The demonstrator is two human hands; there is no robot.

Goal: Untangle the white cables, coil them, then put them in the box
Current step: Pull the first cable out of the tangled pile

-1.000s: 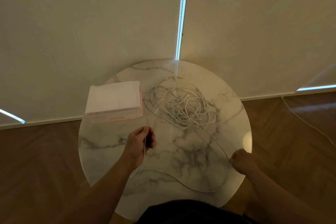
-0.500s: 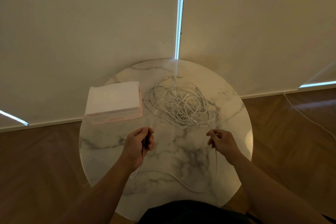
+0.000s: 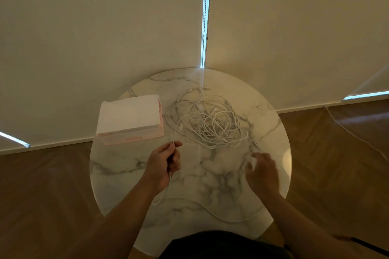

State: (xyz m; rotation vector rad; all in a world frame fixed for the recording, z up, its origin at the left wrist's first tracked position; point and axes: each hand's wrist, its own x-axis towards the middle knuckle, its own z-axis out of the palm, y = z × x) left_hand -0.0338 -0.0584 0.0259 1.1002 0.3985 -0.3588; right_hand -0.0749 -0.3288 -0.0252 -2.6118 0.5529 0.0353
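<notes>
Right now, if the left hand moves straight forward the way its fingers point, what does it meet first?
Probably the near right corner of the box. The left hand, pinching a cable, points up and slightly away; the cable pile lies further right. Depth is unclear.

Dim, warm light surrounds me, daylight leaking through the blind gap (image 3: 205,14) and glaring on the tabletop (image 3: 212,78), my right hand (image 3: 262,171) perhaps motion-blurred, edges bowed.

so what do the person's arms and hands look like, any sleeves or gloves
Both are bare. The left hand and right hand wear no gloves, and no rings or watch show in this dim, slightly blurred view. Both forearms are uncovered down to the bottom of the frame, with no sleeves in sight. A dark garment shows at the bottom centre.
</notes>
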